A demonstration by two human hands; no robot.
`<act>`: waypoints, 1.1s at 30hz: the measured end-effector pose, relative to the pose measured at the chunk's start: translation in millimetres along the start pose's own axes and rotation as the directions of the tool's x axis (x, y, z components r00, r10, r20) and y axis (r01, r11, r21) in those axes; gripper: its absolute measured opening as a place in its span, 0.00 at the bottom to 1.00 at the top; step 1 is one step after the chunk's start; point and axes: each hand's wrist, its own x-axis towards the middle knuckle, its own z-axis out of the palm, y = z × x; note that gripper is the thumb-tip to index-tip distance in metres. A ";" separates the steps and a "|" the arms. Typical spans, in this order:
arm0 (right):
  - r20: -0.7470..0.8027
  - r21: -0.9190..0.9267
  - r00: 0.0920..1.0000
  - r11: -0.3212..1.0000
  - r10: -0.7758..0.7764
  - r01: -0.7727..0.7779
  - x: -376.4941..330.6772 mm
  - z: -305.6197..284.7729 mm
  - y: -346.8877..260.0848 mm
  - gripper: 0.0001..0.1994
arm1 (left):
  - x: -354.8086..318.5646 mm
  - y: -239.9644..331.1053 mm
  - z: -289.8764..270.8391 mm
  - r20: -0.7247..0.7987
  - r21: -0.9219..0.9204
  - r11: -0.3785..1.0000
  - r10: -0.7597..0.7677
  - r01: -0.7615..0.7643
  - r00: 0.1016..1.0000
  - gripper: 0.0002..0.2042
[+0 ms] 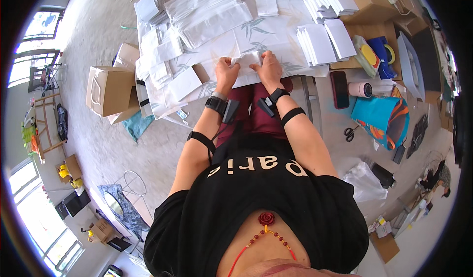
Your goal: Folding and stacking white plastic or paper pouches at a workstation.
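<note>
My left hand (225, 70) and my right hand (269, 68) both grip a small white folded paper piece (247, 60) at the near edge of a table covered with a leaf-patterned cloth (266, 30). The paper is pinched between the two hands, fingers curled over its ends. Black straps with small devices sit on both wrists. Stacks of white paper bags (212, 11) lie just beyond the hands, and more white folded pieces (325, 40) lie to the right.
A brown cardboard box (107, 90) stands on the floor at left beside scattered white paper. At right lie a dark phone (340, 89), a white cylinder (360, 89), scissors (351, 133), a teal patterned bag (382, 117) and tape rolls.
</note>
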 end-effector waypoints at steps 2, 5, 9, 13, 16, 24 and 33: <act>-0.010 0.015 0.998 0.998 -0.055 0.056 -0.2 0.5 4.8 0.32 | -5.4 10.2 -4.1 0.092 -0.142 0.987 -0.066 0.079 0.994 0.17; -0.028 0.136 0.980 0.970 -0.198 0.200 3.5 -5.1 12.8 0.34 | -7.0 23.4 -25.0 0.249 -0.326 0.931 -0.083 0.164 0.965 0.17; 0.250 0.689 0.962 0.718 -0.106 -0.100 9.7 -20.2 11.4 0.31 | -4.0 28.9 -59.5 0.437 -0.517 0.828 0.039 0.216 0.899 0.20; 0.638 0.758 0.738 0.349 -0.221 -0.551 25.5 -23.4 10.2 0.18 | -1.2 22.5 -68.8 0.524 -0.573 0.745 0.012 0.342 0.852 0.16; 0.405 0.721 0.885 0.675 -0.228 -0.156 34.7 7.0 16.7 0.11 | 8.0 1.8 -57.0 0.467 -0.460 0.842 -0.042 0.283 0.883 0.13; -0.003 0.657 0.934 0.703 -0.357 0.271 25.0 -19.3 -28.2 0.09 | -1.0 23.9 -62.1 0.111 -0.458 0.869 0.265 -0.188 0.958 0.10; 0.056 0.604 0.948 0.767 -0.313 0.218 13.4 19.7 -5.6 0.13 | -3.5 -13.9 -34.7 0.092 -0.426 0.892 0.206 -0.149 0.974 0.10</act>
